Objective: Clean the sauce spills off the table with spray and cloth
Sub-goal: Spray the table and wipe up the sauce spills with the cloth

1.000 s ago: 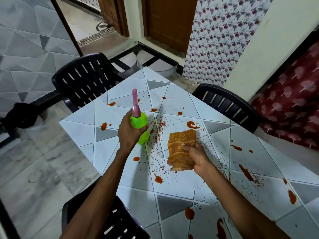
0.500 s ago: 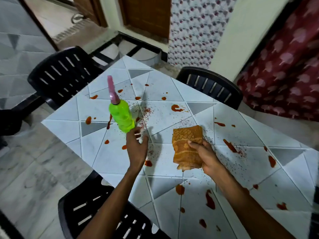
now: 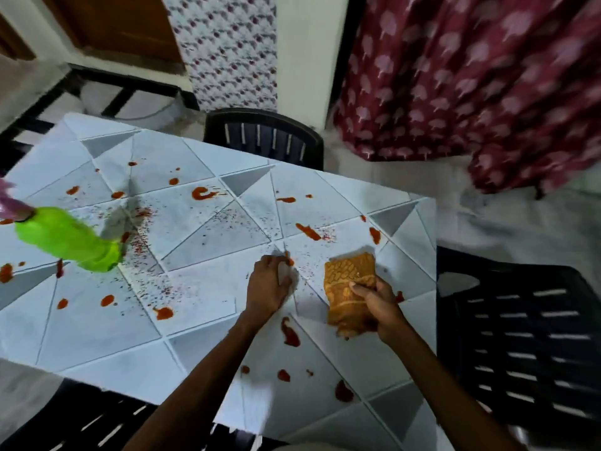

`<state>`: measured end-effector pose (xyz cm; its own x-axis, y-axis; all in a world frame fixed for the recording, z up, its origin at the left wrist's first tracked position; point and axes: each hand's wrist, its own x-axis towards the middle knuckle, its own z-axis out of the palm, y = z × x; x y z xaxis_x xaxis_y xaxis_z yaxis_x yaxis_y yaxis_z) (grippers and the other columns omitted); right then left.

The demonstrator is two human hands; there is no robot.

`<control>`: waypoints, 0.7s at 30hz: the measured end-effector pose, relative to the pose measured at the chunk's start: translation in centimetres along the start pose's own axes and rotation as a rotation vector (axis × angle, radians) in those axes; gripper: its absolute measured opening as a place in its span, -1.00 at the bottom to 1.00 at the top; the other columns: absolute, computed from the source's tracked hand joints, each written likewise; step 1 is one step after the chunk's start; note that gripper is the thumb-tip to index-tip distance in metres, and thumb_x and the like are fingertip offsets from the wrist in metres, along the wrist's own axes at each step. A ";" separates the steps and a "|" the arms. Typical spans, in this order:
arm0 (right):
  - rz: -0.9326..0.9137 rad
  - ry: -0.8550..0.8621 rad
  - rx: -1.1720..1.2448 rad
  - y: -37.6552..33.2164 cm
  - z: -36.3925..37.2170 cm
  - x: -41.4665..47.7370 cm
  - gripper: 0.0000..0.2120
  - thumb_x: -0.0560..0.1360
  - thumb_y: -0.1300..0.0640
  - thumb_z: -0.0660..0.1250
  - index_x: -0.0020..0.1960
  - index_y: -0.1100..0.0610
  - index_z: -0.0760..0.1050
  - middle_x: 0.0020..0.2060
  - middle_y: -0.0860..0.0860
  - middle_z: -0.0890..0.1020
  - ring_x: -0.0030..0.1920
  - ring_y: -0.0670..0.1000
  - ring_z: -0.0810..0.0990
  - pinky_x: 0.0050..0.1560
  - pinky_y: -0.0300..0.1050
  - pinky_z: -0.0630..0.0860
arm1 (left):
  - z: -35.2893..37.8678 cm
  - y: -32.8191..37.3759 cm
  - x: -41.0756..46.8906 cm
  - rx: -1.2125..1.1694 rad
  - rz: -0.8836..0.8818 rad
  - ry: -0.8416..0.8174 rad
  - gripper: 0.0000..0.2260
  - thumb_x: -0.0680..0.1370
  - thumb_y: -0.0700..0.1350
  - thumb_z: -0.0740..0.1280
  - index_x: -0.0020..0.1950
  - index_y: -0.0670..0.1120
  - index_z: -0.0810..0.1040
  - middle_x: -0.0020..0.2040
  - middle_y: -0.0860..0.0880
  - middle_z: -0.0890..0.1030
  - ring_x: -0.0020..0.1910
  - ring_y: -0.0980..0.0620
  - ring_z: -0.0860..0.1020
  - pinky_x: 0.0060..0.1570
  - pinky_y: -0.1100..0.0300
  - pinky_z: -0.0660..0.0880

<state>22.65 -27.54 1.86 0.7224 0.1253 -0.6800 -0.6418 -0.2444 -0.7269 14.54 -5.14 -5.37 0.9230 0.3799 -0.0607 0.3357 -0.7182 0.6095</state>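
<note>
The white tiled table (image 3: 201, 288) carries several red sauce spills, among them a curl (image 3: 203, 193) at the back and a streak (image 3: 290, 332) between my forearms. A green spray bottle (image 3: 68, 237) with a pink nozzle stands on the table at the far left, held by no one. My left hand (image 3: 268, 288) hovers low over the table's middle, far right of the bottle, fingers loosely curled and holding nothing. My right hand (image 3: 377, 304) grips a folded orange patterned cloth (image 3: 346, 278) near the table's right edge, above the surface.
Black plastic chairs stand at the far side (image 3: 263, 135), at the right (image 3: 520, 336) and at the near left (image 3: 81, 421). A red patterned curtain (image 3: 471, 76) hangs at the back right. Fine dark-red specks are scattered over the tabletop.
My left hand set the spray bottle down at the left, let go and moved right to the middle. My view swung right. The right hand kept the cloth.
</note>
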 end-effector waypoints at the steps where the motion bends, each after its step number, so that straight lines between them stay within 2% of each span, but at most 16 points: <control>1: -0.020 0.027 0.002 -0.1 -2.0 0.2 -0.80 0.55 0.22 0.42 0.13 0.05 0.53 0.04 0.10 0.66 -0.11 0.08 0.64 -0.12 0.06 0.63 | 1.0 1.2 0.5 0.048 0.010 -0.017 -0.49 0.48 0.19 0.19 0.25 -0.13 0.53 0.13 -0.19 0.56 0.10 -0.24 0.52 0.03 -0.01 0.51; 3: -0.070 0.057 -0.037 -0.2 -4.7 1.0 -0.78 0.56 0.22 0.40 0.17 0.05 0.52 0.06 0.09 0.63 -0.11 0.02 0.62 -0.16 -0.09 0.57 | 2.2 2.5 1.3 0.129 0.032 -0.014 -0.40 0.46 0.22 0.19 0.28 -0.21 0.51 0.17 -0.25 0.56 0.11 -0.29 0.54 0.01 -0.02 0.54; 6: -0.139 0.101 -0.136 -0.8 -8.2 2.8 -0.74 0.54 0.19 0.42 0.22 0.06 0.55 0.11 0.07 0.65 0.09 0.14 0.64 0.15 0.10 0.60 | 3.5 4.2 2.2 0.221 0.004 0.005 -0.31 0.47 0.28 0.15 0.34 -0.23 0.48 0.23 -0.26 0.55 0.17 -0.28 0.53 0.07 -0.06 0.53; 8: -0.161 0.139 -0.208 -1.4 -10.0 4.3 -0.69 0.54 0.17 0.43 0.27 0.11 0.56 0.15 0.09 0.65 0.13 0.15 0.62 0.24 0.17 0.57 | 4.1 4.3 2.8 0.276 -0.035 -0.002 -0.25 0.47 0.33 0.11 0.38 -0.24 0.44 0.29 -0.26 0.52 0.24 -0.29 0.50 0.15 -0.09 0.50; 12: -0.265 0.210 -0.362 -3.6 -12.6 7.0 -0.68 0.55 0.20 0.40 0.30 0.15 0.54 0.15 0.14 0.66 0.13 0.15 0.62 0.18 -0.08 0.52 | 4.9 3.6 3.1 0.316 -0.118 -0.036 -0.16 0.46 0.40 0.06 0.46 -0.24 0.34 0.41 -0.26 0.43 0.37 -0.29 0.39 0.30 -0.16 0.42; 13: -0.289 0.245 -0.422 -4.0 -13.0 7.8 -0.68 0.56 0.19 0.39 0.30 0.16 0.54 0.15 0.15 0.66 0.15 0.18 0.62 0.16 -0.09 0.50 | 5.0 3.5 3.1 0.312 -0.134 -0.030 -0.14 0.45 0.42 0.06 0.48 -0.23 0.31 0.43 -0.25 0.40 0.41 -0.28 0.35 0.34 -0.16 0.38; 16: -0.344 0.361 -0.626 -5.1 -13.2 9.7 -0.67 0.58 0.10 0.36 0.32 0.13 0.52 0.20 0.18 0.62 0.21 0.27 0.58 0.18 0.04 0.50 | 4.8 3.3 3.1 0.293 -0.176 -0.037 -0.11 0.44 0.42 0.09 0.55 -0.19 0.19 0.54 -0.20 0.26 0.52 -0.21 0.20 0.44 -0.13 0.22; 19: -0.335 0.401 -0.721 -4.6 -12.1 11.6 -0.66 0.59 0.05 0.32 0.35 0.07 0.48 0.21 0.18 0.58 0.21 0.27 0.56 0.18 0.09 0.50 | 4.4 1.9 3.8 0.299 -0.145 -0.020 -0.10 0.42 0.46 0.06 0.53 -0.18 0.22 0.51 -0.18 0.28 0.50 -0.18 0.23 0.41 -0.12 0.28; 21: -0.313 0.351 -0.698 -3.7 -10.4 12.8 -0.66 0.61 0.04 0.30 0.36 0.05 0.48 0.20 0.15 0.59 0.21 0.25 0.58 0.20 0.12 0.53 | 3.9 0.7 4.6 0.308 -0.139 -0.031 -0.13 0.45 0.46 0.09 0.51 -0.17 0.23 0.51 -0.19 0.29 0.49 -0.19 0.24 0.41 -0.13 0.30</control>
<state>36.93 -35.01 -3.16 0.9527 0.0081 -0.3039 -0.1758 -0.8010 -0.5723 19.74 -6.18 -8.34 0.8680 0.4723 -0.1531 0.4955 -0.8049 0.3264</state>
